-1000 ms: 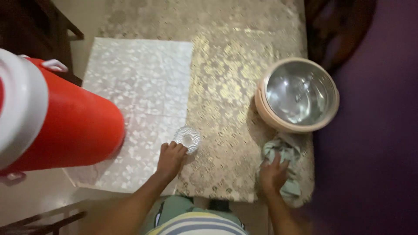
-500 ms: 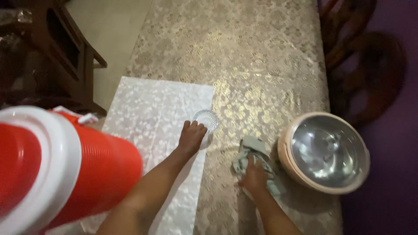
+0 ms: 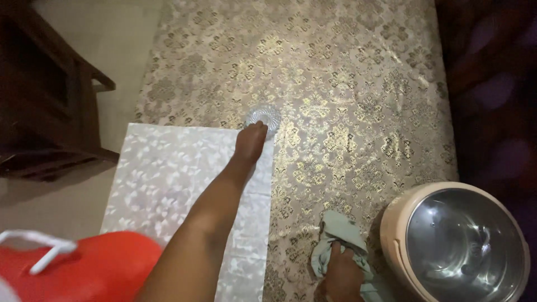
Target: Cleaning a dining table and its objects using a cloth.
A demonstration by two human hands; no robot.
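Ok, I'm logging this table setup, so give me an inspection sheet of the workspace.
Surface: table under a gold floral cloth; a white patterned mat lies on its left part.
Job's things: small glass at the mat's far corner; green rag bunched on the cloth.
Clutter: steel-lined pot near right, lid off; red cooler near left.
Grippers: left hand touches the glass; right hand presses on the rag.
Cables: nothing seen.
Surroundings: dark wooden furniture and pale floor on the left.
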